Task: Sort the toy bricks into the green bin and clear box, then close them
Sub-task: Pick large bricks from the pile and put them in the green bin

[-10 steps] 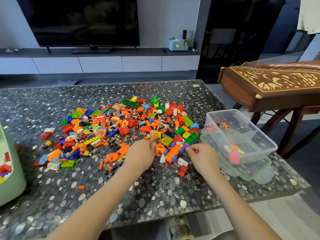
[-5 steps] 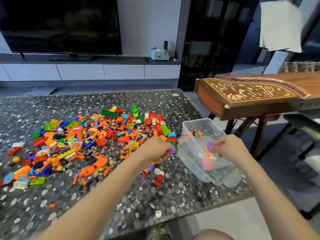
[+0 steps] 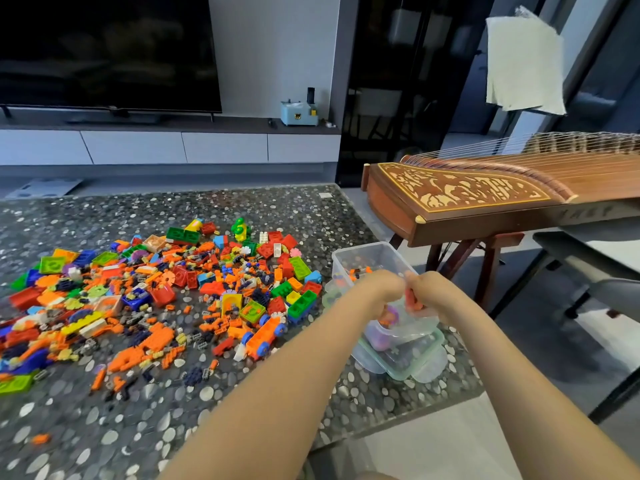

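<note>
Right hand (image 3: pixel 433 294) pinching an orange brick (image 3: pixel 414 301) over the clear box (image 3: pixel 367 254), left hand (image 3: pixel 375 289) curling beside it, its contents impossible to tell, clear box sitting on a green-rimmed lid (image 3: pixel 420 363), toy bricks (image 3: pixel 173 299) lying left of the box on the worktop (image 3: pixel 242 209)

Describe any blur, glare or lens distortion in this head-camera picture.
Head view: the left hand and right hand look soft with motion blur over the clear box; bright glints speckle the glossy table; the television reads black; wide-angle stretch enlarges the forearms.
</note>
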